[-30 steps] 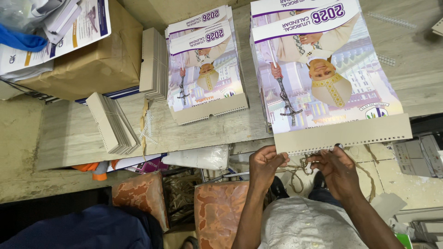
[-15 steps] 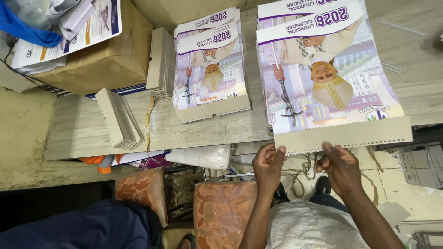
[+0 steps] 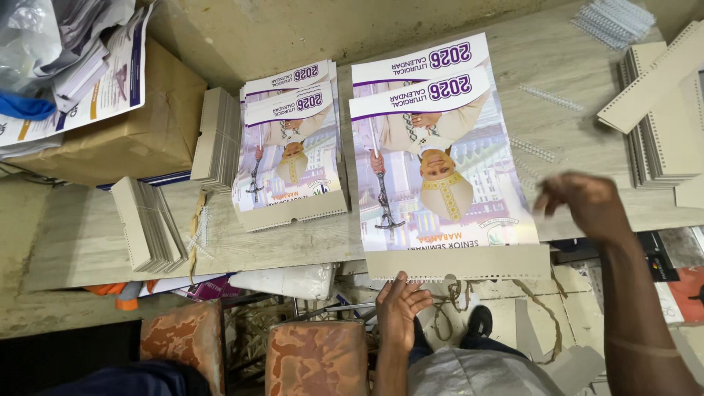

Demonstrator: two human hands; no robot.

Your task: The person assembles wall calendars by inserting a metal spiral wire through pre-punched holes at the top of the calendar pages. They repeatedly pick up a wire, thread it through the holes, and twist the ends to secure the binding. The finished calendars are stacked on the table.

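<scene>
The large calendar stack [image 3: 440, 161] lies flat on the wooden table [image 3: 95, 235], its grey card backing strip jutting out over the table's near edge. The left hand [image 3: 402, 308] sits at that overhanging strip, fingertips touching its punched lower edge from below and in front, fingers loosely spread, with nothing clasped in them. The right hand [image 3: 583, 205] hovers above the table just off the stack's right side, near the near edge; it is blurred, so whether the curled fingers pinch anything cannot be told, though it looks empty. Between this hand and the stack, and further toward the table's far edge, lie a few white binding combs [image 3: 550, 97] on bare wood, leaving a strip of open room on the right of the stack. Close to the left of the big stack, with only a narrow gap, lies a smaller calendar stack [image 3: 292, 147], also reaching toward the near edge. Left of that stand two bundles of grey card strips [image 3: 150, 224], one by the near edge and one further back. At the table's right end a heap of punched grey card sheets [image 3: 664, 110] is stacked askew, and a bunch of white combs [image 3: 612, 18] rests at the far right corner. A brown wrapped parcel [image 3: 139, 128] with printed papers on top fills the far left corner. Below the near edge, orange patterned cushions [image 3: 315, 359] show.
</scene>
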